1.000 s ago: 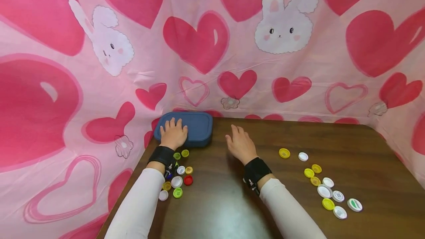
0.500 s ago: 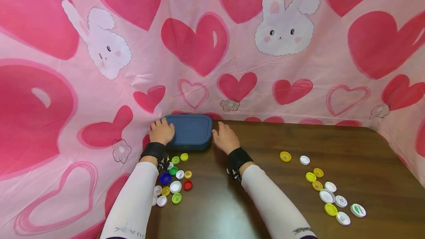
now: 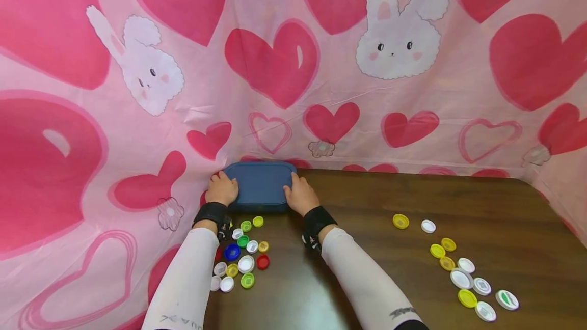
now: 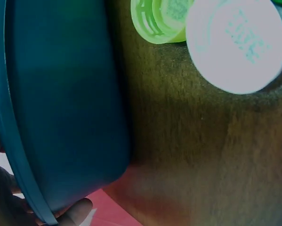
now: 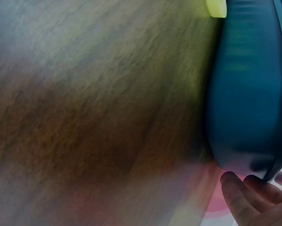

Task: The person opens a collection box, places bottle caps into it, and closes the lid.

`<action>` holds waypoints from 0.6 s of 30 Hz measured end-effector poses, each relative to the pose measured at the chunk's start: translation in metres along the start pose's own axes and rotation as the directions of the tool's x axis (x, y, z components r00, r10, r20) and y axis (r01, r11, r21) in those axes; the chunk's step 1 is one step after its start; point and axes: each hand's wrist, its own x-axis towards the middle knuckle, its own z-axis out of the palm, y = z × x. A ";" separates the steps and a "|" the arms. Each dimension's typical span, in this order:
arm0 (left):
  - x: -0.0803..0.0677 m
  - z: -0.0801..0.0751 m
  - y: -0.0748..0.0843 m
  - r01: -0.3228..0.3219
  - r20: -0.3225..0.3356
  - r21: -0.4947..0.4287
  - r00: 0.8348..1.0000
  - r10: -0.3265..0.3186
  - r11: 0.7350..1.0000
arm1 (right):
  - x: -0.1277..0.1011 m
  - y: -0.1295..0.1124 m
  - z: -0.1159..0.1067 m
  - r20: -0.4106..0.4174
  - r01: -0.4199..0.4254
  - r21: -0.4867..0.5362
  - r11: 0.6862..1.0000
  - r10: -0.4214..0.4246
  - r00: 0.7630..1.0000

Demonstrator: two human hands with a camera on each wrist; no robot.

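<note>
A blue lidded box (image 3: 261, 183) lies at the back left of the wooden table, lid upward. My left hand (image 3: 222, 189) grips its left end, thumb toward the lid. At the opposite end, my right hand (image 3: 301, 195) holds the box with its thumb over the lid's edge. In the left wrist view, fingers (image 4: 77, 212) curl about the lid rim at a corner of the box (image 4: 65, 94). The right wrist view has fingertips (image 5: 229, 181) against the end of the box (image 5: 246, 89). Part of each hand is out of those wrist views.
In front of the box lie several bottle caps, among them a blue cap (image 3: 232, 252), a red cap (image 3: 263, 261) and a white cap (image 3: 246, 264). More yellow and white caps, such as a yellow cap (image 3: 401, 221), spread over the right side. A pink heart-print cloth (image 3: 330, 75) hangs behind.
My left hand has moved from the top of the lid to the box's left end. My right hand has come left from the table to grip the right end.
</note>
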 end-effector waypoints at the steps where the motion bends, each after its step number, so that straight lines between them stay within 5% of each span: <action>1: -0.001 0.000 0.000 -0.003 0.003 0.005 1.000 0.003 1.000 | 0.000 0.000 0.001 -0.002 0.004 -0.007 1.000 -0.004 1.000; 18: 0.000 0.011 0.011 -0.074 0.024 0.016 0.997 0.073 0.997 | -0.001 0.014 -0.013 0.023 -0.019 0.016 1.000 0.018 1.000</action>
